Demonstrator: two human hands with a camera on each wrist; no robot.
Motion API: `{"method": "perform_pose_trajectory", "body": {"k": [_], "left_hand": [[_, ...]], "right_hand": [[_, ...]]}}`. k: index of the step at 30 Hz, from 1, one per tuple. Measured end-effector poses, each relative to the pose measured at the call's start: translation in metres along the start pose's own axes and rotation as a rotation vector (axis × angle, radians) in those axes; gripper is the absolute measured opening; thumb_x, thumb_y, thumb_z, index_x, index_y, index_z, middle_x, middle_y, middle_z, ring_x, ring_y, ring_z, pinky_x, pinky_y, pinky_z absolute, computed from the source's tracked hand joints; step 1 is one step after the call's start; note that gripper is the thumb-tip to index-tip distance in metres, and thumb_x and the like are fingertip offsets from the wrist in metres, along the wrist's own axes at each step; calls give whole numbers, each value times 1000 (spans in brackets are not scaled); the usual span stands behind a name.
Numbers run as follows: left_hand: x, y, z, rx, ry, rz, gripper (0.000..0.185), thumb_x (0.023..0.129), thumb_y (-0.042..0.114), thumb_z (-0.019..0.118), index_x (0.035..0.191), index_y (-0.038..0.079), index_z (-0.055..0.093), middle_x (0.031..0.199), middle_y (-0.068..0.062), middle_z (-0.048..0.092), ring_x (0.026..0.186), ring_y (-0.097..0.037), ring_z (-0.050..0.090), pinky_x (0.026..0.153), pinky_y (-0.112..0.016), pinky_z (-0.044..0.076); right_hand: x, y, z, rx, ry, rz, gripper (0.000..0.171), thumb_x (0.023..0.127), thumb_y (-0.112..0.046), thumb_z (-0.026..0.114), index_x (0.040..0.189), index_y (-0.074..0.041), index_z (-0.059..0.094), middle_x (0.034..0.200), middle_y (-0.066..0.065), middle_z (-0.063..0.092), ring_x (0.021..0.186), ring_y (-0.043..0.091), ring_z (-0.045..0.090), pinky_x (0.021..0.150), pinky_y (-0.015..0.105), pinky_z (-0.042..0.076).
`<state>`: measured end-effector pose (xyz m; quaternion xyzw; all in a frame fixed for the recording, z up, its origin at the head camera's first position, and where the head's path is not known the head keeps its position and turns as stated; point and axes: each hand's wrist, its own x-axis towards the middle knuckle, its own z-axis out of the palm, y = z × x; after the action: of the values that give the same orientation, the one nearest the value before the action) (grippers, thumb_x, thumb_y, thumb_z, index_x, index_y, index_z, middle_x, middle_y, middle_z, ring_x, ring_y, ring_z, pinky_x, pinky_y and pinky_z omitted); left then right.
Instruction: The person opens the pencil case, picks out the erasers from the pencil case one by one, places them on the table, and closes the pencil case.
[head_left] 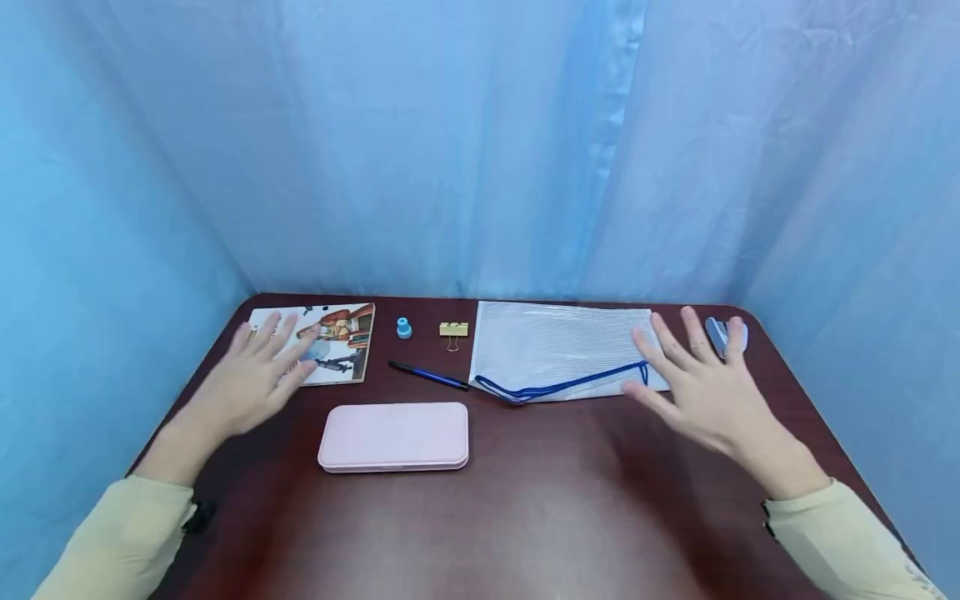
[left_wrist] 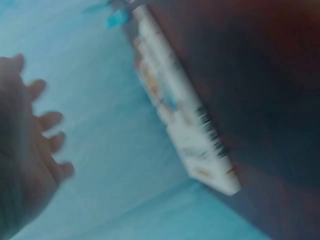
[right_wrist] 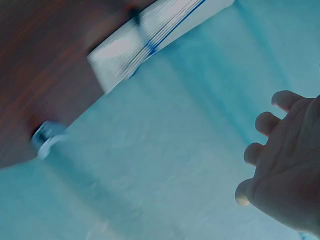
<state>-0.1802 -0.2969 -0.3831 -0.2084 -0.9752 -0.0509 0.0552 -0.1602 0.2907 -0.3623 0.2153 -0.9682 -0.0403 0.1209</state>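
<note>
Both hands hover flat over the dark wooden table (head_left: 555,500), fingers spread, holding nothing. My left hand (head_left: 258,367) is above the near edge of a picture book (head_left: 337,340) at the back left; the book (left_wrist: 185,110) shows blurred in the left wrist view beside the left hand (left_wrist: 30,150). My right hand (head_left: 693,375) is over the right end of a white mesh zip pouch (head_left: 555,346) with a blue cord. The pouch (right_wrist: 150,40) and my right hand (right_wrist: 285,165) appear in the right wrist view.
A pink flat case (head_left: 394,437) lies in front of centre. A blue pen (head_left: 429,376), a small blue cap-shaped object (head_left: 404,328) and a gold binder clip (head_left: 453,330) lie between book and pouch. A small blue-grey stapler (head_left: 718,335) sits at the back right. Blue curtains enclose the table.
</note>
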Motion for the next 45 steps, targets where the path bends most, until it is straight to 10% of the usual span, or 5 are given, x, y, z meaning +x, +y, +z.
{"method": "perform_pose_trajectory", "body": {"k": [7, 16, 28, 45], "left_hand": [[-15, 25, 42, -148, 84, 237, 67, 100, 45, 62, 157, 18, 40, 161, -14, 35, 149, -36, 29, 125, -45, 13], [-26, 36, 64, -187, 116, 321, 84, 83, 65, 73, 151, 21, 51, 146, 0, 52, 130, -17, 50, 99, -46, 52], [-30, 30, 75, -201, 89, 312, 98, 67, 54, 88, 150, 18, 51, 141, 3, 51, 124, -14, 49, 94, -40, 55], [-29, 35, 73, -200, 18, 243, 83, 65, 47, 87, 140, 22, 61, 135, 2, 54, 120, -15, 49, 92, -40, 55]], "right_hand": [[3, -59, 12, 89, 9, -149, 89, 92, -73, 51, 161, -20, 32, 166, 14, 20, 154, 38, 0, 114, 70, -13], [16, -133, 35, 436, -57, -342, 96, 89, -64, 67, 163, -19, 26, 166, 14, 15, 151, 40, 11, 117, 69, 17], [60, -178, 66, 604, -99, -346, 92, 85, -53, 79, 157, -12, 38, 157, 20, 40, 143, 37, 40, 110, 55, 42], [68, -212, 78, 528, -208, -299, 98, 80, -55, 82, 153, -2, 43, 152, 20, 42, 137, 34, 45, 112, 44, 42]]}}
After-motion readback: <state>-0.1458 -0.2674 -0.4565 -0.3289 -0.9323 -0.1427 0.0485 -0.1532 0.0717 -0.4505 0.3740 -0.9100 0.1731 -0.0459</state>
